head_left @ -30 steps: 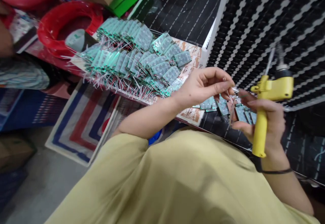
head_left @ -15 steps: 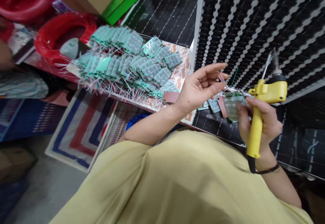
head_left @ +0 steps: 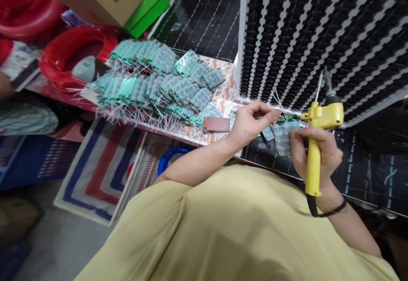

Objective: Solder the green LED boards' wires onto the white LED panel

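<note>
Right hand: the right hand (head_left: 314, 153) is closed round the yellow soldering iron (head_left: 315, 145), tip up, fingertips pinching a small green board (head_left: 284, 134).
Left hand: the left hand (head_left: 250, 121) pinches the board's thin white wires (head_left: 280, 104), thumb and forefinger together.
Change: half a second ago the left palm lay open; now it has closed on the wires and dropped lower.
Edges: the board sits above the dark panel (head_left: 366, 174), just beside the white-framed LED panel (head_left: 318, 34).
Room: the heap of boards (head_left: 159, 81) lies well apart to the left.
</note>
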Tool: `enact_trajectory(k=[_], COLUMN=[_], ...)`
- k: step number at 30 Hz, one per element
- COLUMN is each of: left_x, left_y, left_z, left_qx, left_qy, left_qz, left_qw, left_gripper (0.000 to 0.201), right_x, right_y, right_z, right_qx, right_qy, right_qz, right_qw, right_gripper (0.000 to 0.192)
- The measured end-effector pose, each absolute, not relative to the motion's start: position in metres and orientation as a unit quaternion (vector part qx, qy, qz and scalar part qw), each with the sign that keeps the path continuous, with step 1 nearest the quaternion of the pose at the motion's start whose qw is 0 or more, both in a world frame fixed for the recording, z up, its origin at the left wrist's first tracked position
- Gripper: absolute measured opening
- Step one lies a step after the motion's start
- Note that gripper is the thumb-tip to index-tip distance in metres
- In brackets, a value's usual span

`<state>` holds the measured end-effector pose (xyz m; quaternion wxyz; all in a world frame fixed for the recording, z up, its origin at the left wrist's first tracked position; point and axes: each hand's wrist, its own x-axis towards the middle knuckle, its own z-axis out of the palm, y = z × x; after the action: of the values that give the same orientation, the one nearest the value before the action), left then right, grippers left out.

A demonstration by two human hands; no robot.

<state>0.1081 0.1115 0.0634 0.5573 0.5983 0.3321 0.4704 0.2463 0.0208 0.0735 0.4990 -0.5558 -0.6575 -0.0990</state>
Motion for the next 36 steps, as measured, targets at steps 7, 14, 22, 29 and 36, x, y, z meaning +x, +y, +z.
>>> enact_trajectory(k=[7, 14, 22, 29, 36], left_x=[0.072, 0.087, 0.096, 0.094, 0.080], left_y=[0.121, 0.131, 0.128, 0.125, 0.114], left_z=[0.053, 0.071, 0.073, 0.062, 0.069], left_qx=[0.799, 0.618, 0.626, 0.570, 0.390], left_qy=[0.193, 0.348, 0.356, 0.378, 0.338], left_qz=[0.512, 0.392, 0.403, 0.421, 0.361], left_qw=[0.250, 0.586, 0.564, 0.596, 0.777], left_gripper=[0.016, 0.057, 0.057, 0.052, 0.048], right_x=[0.248, 0.250, 0.252, 0.252, 0.261], right_y=[0.020, 0.023, 0.026, 0.027, 0.023], right_z=[0.075, 0.071, 0.064, 0.063, 0.062], right_qx=[-0.562, -0.523, -0.522, -0.501, -0.478], right_qy=[-0.656, -0.712, -0.713, -0.738, -0.795], right_qz=[-0.108, -0.138, -0.156, -0.160, -0.098], right_qw=[0.493, 0.447, 0.441, 0.422, 0.361], right_gripper=[0.015, 0.016, 0.017, 0.015, 0.008])
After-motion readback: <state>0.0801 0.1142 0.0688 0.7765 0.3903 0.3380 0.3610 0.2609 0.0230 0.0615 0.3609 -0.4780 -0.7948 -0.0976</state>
